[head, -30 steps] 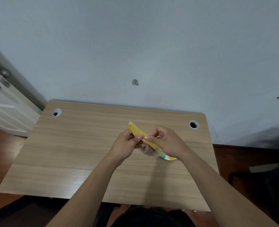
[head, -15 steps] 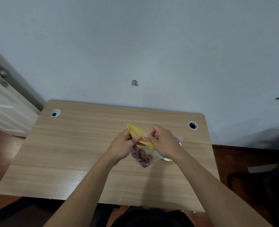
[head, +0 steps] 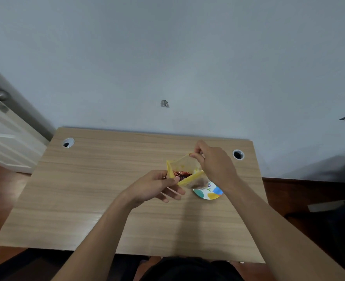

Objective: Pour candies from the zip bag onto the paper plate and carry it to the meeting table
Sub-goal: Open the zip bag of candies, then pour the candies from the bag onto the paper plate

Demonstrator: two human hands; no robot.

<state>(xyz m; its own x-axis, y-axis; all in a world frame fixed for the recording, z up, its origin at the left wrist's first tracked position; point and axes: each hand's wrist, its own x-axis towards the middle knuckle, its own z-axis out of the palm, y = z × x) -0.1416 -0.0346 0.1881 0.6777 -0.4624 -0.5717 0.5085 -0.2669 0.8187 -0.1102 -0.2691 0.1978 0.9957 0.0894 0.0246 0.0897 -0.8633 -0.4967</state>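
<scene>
A clear zip bag (head: 184, 169) with a yellow zip rim hangs between my hands above the wooden desk, its mouth pulled wide open. Red and brown wrapped candies (head: 181, 174) show inside it. My left hand (head: 154, 186) pinches the near side of the rim. My right hand (head: 214, 164) pinches the far side and holds it higher. A white paper plate (head: 209, 192) with coloured blobs lies on the desk under the bag and my right wrist, mostly hidden by them.
The wooden desk (head: 86, 199) stands against a grey wall, with a cable hole at the back left (head: 68, 142) and another at the back right (head: 238, 154). A white door (head: 3, 142) is at the left. Dark objects sit on the floor to the right.
The bag's zip was shut and held flat between both hands; my hands have since pulled apart, the right one up and away, and the mouth now gapes open. More of the plate shows.
</scene>
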